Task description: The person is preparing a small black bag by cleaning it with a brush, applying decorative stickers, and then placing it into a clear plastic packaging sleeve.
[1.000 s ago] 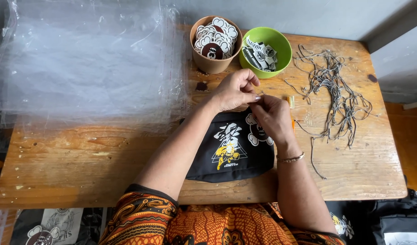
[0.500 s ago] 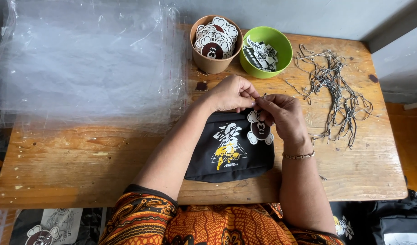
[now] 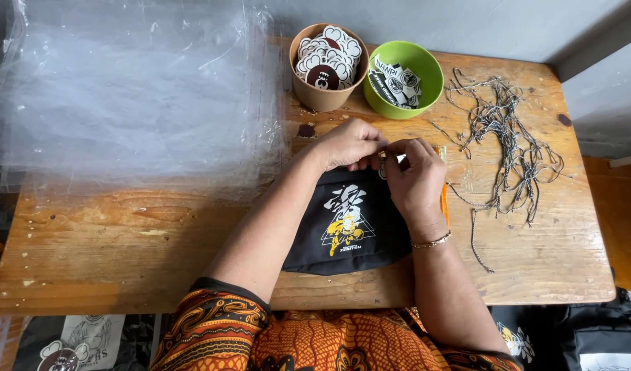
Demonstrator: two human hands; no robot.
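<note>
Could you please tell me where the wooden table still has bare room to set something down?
Bare: the near-left wood between clear bags and black pouch; the near-right corner below the cords. Crowded: back edge with cup and bowl.

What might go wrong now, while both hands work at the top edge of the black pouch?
The left hand and right hand pinch something small at the black pouch; it may slip loose. The tangled cords lie close to the right hand, so a wrist could snag them. The brown cup stands near and might be knocked.
</note>
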